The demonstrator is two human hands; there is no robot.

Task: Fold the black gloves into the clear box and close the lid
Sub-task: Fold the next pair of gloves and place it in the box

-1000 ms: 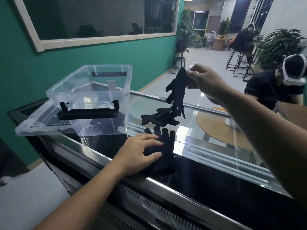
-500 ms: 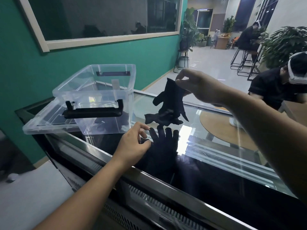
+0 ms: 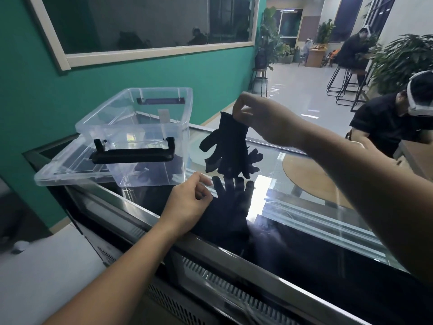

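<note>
Flat glove [image 3: 230, 207] lies right of the clear box [image 3: 140, 127], with the hanging glove [image 3: 230, 146] dangling over its fingertips.
Nearest, right of the box and nearer than its near right corner, the left hand [image 3: 189, 202] sits at the flat glove's left edge with fingers curled; I cannot tell whether they pinch the fabric. That glove lies on the glass counter [image 3: 304, 207], long axis running near to far, cuff toward the person. Beyond it, beside the box's right wall, the right hand [image 3: 260, 120] pinches the hanging glove by its cuff, fingers pointing down, tips just above the flat one. The held glove probably needs lowering onto its mate, and the left hand is nearer to steady it. The box stands open on its lid [image 3: 61, 174], which juts left. Nothing lies between gloves and box. Far right of the box sits a seated person [image 3: 386, 123].
</note>
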